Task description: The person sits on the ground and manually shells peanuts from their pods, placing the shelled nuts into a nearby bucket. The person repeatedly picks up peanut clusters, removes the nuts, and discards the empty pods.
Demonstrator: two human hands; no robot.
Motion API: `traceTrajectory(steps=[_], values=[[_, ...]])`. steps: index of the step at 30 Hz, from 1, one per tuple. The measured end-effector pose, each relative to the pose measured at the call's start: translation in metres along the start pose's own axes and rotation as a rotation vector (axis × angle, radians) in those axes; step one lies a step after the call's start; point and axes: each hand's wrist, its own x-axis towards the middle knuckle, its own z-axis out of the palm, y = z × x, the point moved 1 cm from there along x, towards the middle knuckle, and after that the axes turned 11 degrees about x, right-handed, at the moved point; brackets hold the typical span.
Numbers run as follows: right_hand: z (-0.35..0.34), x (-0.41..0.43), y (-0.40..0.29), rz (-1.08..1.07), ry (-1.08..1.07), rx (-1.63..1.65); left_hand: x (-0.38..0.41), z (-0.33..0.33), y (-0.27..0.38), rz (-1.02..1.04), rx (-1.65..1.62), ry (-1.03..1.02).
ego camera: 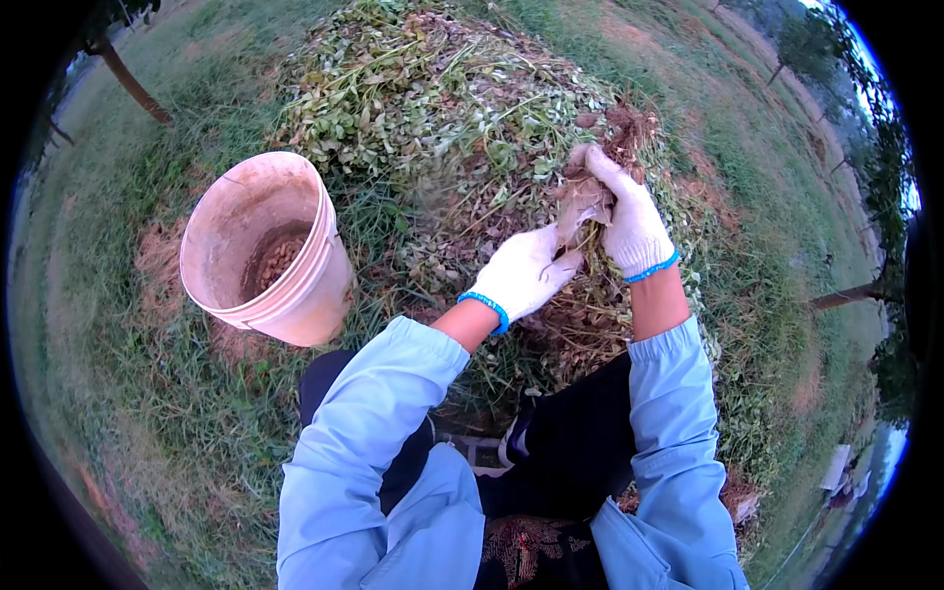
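My right hand (627, 214), in a white knitted glove with a blue cuff, grips a pulled plant whose brown, soil-clad roots (630, 133) stick up above the fingers. My left hand (523, 269), gloved alike, pinches a pale, dirty scrap (579, 206), perhaps plastic film, at the same bundle; what exactly lies between its fingers is partly hidden. Beneath and beyond both hands spreads a heap of uprooted leafy plants (442, 96), seemingly peanut plants. To the left stands a dirty white plastic bucket (317, 295), with peanuts in the shell (279, 259) at its bottom.
Grass (133, 383) surrounds the heap and bucket. My knees and a shoe (516, 435) are close below the hands. Tree trunks rise at the far left (133, 81) and right (844, 296). Pale and dark objects, unclear, lie at the far lower right.
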Motion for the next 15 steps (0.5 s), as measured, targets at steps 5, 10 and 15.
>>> traceTrajectory(steps=[5, 10, 15], values=[[-0.020, 0.004, -0.012, -0.062, -0.119, 0.262, -0.011, 0.001, 0.019, 0.178, 0.100, 0.107], [-0.010, -0.010, -0.016, -0.111, -0.113, 0.392, -0.015, -0.013, 0.041, 0.018, -0.020, -0.083], [-0.030, 0.001, -0.015, -0.050, -0.334, 0.512, -0.015, -0.021, 0.046, 0.126, 0.076, -0.083]])
